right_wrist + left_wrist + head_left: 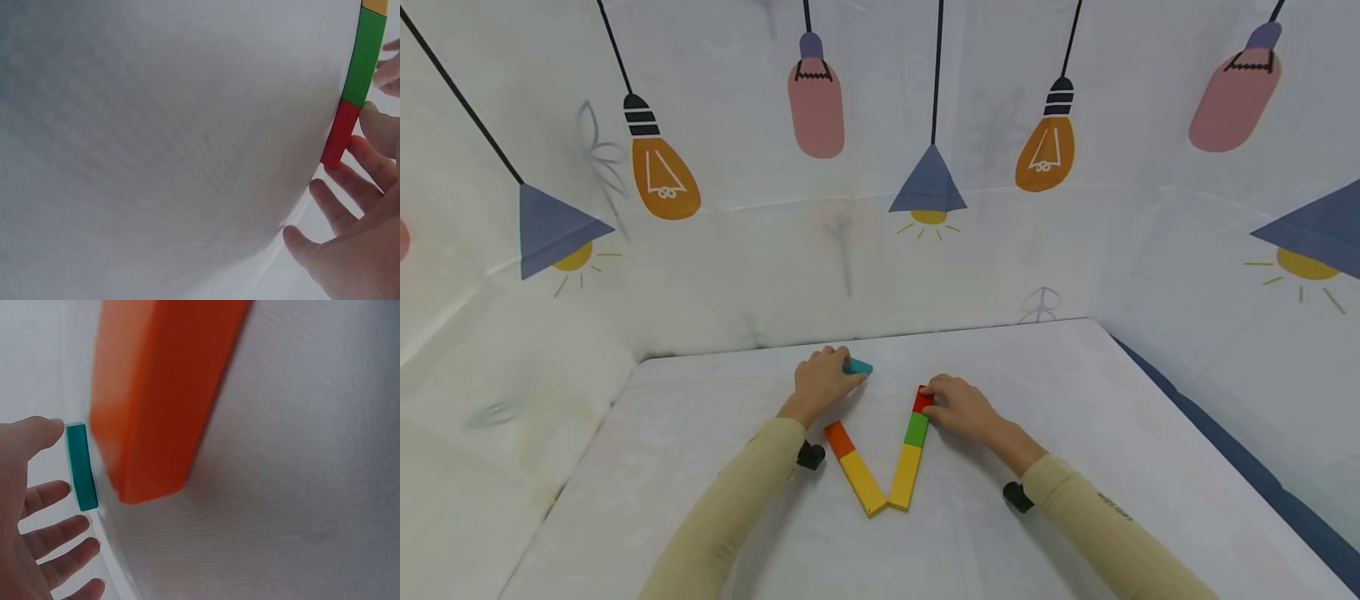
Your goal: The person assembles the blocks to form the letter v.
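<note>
Several flat coloured blocks form a V on the white table. Its left arm has an orange block (839, 439) above a yellow block (863, 483). The right arm runs from a second yellow block (905, 477) through a green block (917, 429) to a red block (922, 400) at the top. My left hand (822, 382) holds a teal block (82, 466) between thumb and index finger, beyond the orange block. With thumb and fingertips, my right hand (964, 407) pinches the red block, which touches the green one. Fingers partly cover both held blocks in the head view.
The white table top (1000, 533) extends around the blocks, with its far edge along a white cloth wall (737, 275) printed with hanging lamps. Dark blue fabric (1225, 450) runs beside the right edge. Each wrist carries a small black camera (1017, 497).
</note>
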The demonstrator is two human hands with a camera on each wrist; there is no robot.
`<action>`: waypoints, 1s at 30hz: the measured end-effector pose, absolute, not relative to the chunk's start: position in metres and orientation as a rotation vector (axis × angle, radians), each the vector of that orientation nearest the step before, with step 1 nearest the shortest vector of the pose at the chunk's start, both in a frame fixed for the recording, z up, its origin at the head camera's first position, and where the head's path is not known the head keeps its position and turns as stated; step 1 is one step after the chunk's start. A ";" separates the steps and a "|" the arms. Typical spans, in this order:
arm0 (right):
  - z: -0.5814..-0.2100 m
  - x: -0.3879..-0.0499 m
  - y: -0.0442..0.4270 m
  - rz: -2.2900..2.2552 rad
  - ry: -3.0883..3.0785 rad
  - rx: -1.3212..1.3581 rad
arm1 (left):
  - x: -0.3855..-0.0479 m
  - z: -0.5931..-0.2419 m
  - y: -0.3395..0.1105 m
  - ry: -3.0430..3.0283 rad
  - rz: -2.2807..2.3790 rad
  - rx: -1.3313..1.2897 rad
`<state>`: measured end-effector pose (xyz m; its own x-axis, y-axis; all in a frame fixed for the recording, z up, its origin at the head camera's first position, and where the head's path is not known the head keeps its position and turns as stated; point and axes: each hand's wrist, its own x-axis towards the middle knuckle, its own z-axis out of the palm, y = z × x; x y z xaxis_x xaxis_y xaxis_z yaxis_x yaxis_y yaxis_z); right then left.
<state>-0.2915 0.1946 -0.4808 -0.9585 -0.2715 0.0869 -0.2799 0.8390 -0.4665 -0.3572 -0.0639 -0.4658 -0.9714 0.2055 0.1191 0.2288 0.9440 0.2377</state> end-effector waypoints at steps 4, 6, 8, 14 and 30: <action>-0.481 -0.291 0.194 0.788 -2.992 0.451 | -0.360 -0.468 -0.063 -3.015 -0.360 -0.333; -0.481 -0.291 0.194 0.793 -2.992 0.447 | -0.362 -0.469 -0.063 -3.014 -0.344 -0.335; -0.482 -0.291 0.194 0.796 -2.989 0.443 | -0.363 -0.470 -0.062 -3.013 -0.331 -0.340; -0.482 -0.291 0.194 0.791 -2.992 0.425 | -0.362 -0.470 -0.058 -3.004 -0.340 -0.364; -0.482 -0.290 0.195 0.815 -2.990 0.411 | -0.357 -0.468 -0.051 -2.977 -0.313 -0.349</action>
